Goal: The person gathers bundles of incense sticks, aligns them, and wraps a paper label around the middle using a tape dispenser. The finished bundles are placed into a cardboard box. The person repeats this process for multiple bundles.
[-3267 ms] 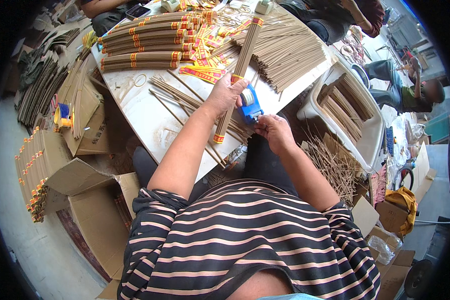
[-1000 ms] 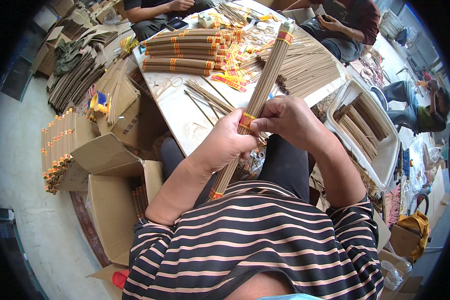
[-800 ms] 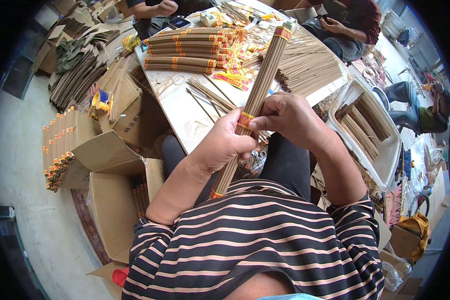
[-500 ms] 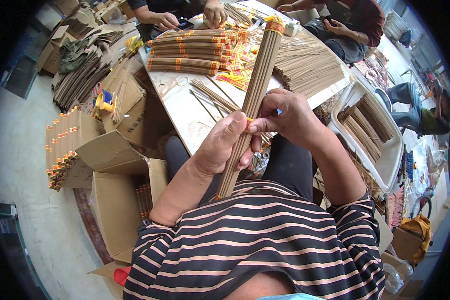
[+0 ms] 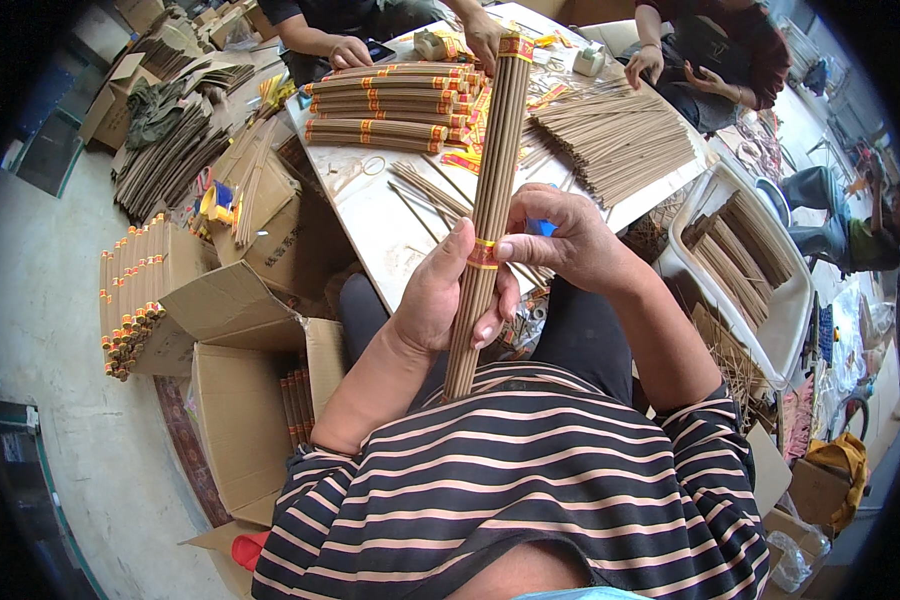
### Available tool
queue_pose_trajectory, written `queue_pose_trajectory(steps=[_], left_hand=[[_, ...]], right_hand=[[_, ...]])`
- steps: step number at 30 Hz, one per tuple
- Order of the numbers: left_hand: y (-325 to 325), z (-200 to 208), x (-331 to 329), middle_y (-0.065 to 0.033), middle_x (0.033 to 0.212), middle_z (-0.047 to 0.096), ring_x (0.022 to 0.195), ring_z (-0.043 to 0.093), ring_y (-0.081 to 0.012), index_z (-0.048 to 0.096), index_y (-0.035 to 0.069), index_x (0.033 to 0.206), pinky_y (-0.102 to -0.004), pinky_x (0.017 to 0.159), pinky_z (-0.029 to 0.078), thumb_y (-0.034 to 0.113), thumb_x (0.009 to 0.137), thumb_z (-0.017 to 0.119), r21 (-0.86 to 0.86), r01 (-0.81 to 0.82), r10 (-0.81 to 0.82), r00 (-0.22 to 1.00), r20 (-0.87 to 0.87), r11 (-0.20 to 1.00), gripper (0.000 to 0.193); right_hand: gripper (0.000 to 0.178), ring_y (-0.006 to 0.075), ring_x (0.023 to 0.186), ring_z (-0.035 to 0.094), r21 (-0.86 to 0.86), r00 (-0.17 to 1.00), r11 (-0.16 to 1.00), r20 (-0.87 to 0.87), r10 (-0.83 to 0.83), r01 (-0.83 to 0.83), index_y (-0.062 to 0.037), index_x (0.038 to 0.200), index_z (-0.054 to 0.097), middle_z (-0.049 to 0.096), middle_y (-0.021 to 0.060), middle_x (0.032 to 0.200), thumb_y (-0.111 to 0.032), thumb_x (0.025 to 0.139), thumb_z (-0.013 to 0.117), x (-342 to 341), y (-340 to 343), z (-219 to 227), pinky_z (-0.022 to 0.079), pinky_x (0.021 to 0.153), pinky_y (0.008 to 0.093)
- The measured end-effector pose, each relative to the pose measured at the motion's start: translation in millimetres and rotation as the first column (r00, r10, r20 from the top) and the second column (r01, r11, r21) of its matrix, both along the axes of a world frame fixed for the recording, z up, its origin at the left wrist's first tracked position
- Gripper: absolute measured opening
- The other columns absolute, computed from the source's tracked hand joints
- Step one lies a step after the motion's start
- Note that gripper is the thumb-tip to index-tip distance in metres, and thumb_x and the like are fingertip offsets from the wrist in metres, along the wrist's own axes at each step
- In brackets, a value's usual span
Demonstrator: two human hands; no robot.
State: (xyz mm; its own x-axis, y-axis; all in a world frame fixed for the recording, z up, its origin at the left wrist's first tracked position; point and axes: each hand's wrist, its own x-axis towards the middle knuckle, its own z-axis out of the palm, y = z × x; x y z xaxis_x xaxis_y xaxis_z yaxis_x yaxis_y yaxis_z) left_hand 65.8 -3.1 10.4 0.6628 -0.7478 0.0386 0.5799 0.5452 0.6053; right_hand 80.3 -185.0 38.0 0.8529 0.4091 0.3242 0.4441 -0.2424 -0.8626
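Note:
Between my hands a long bundle of brown incense sticks (image 5: pixel 489 170) stands nearly upright, its lower end close to my striped shirt. A red and yellow paper band wraps its top end, and another red and yellow band (image 5: pixel 483 254) circles its middle. My left hand (image 5: pixel 440 295) grips the bundle from the left, thumb along the sticks and fingertips showing on the far side. At the middle band my right hand (image 5: pixel 570 240) presses its thumb against the paper, fingers curled behind. Something small and blue (image 5: pixel 540 227) shows at the right hand's fingers.
Banded bundles (image 5: pixel 390 100) lie stacked on the white table (image 5: pixel 355 190), beside loose sticks (image 5: pixel 620 145). A white tub (image 5: pixel 795 300) of sticks stands right; an open carton (image 5: pixel 235 420) and more bundles (image 5: pixel 135 290) are left. Two co-workers' hands (image 5: pixel 485 40) are across the table.
The bundle has turned more upright and its top has shifted left. The middle band now shows flat around the sticks under my right thumb. A co-worker's hand has reached toward the stacked bundles.

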Motion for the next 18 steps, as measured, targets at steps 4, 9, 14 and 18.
queue_pose_trajectory(steps=[4, 9, 14, 18], left_hand=[[1.0, 4.9, -1.3, -0.0174, 0.067, 0.058, 0.039, 0.051, -0.015, 0.044, 0.007, 0.112, -0.0213, 0.035, 0.044, 0.048, 0.095, 0.027, 0.003, -0.076, 0.076, 0.997, 0.013, 0.997, 0.047], [1.4, -2.4, 0.0, -0.0207, 0.067, 0.054, 0.036, 0.049, -0.0156, 0.021, 0.016, 0.139, -0.023, 0.031, 0.044, 0.049, 0.094, 0.026, 0.04, -0.093, 0.092, 0.996, 0.009, 0.995, 0.056], [-0.7, -1.8, -2.5, -0.0213, 0.065, 0.055, 0.034, 0.048, -0.016, 0.02, 0.016, 0.139, -0.0231, 0.029, 0.043, 0.05, 0.093, 0.026, 0.036, -0.04, 0.04, 0.999, 0.024, 0.999, 0.058], [-3.3, -2.5, -5.4, -0.0202, 0.059, 0.052, 0.03, 0.044, -0.0155, 0.017, 0.016, 0.14, -0.0229, 0.027, 0.041, 0.05, 0.094, 0.025, -0.075, -0.017, 0.015, 1.0, -0.026, 0.997, 0.058]], right_hand=[[0.033, 0.008, 0.072, 0.05, 0.203, 0.94, 0.979, -0.332, 0.077, -0.009, -0.0003, 0.088, 0.061, 0.057, 0.001, 0.078, -0.032, 0.081, 0.066, -2.5, -3.8, -4.9, 0.041, 0.062, 0.024], [0.029, 0.0067, 0.073, 0.053, 0.159, 0.937, 0.986, -0.332, 0.107, -0.056, -0.0004, 0.089, 0.061, 0.059, 0.0006, 0.079, -0.025, 0.077, 0.071, -9.7, 2.8, 0.9, 0.043, 0.065, 0.0213], [0.017, 0.0087, 0.075, 0.053, 0.397, 0.822, 0.915, -0.495, 0.28, -0.072, -0.0001, 0.085, 0.063, 0.059, 0.0019, 0.079, -0.015, 0.079, 0.069, -11.2, 11.7, -1.7, 0.044, 0.068, 0.0229], [0.014, 0.0082, 0.077, 0.053, 0.409, 0.896, 0.9, -0.329, 0.298, -0.149, -0.0017, 0.085, 0.064, 0.059, -0.0003, 0.081, -0.014, 0.079, 0.068, -4.8, 13.3, -8.7, 0.044, 0.071, 0.0229]])
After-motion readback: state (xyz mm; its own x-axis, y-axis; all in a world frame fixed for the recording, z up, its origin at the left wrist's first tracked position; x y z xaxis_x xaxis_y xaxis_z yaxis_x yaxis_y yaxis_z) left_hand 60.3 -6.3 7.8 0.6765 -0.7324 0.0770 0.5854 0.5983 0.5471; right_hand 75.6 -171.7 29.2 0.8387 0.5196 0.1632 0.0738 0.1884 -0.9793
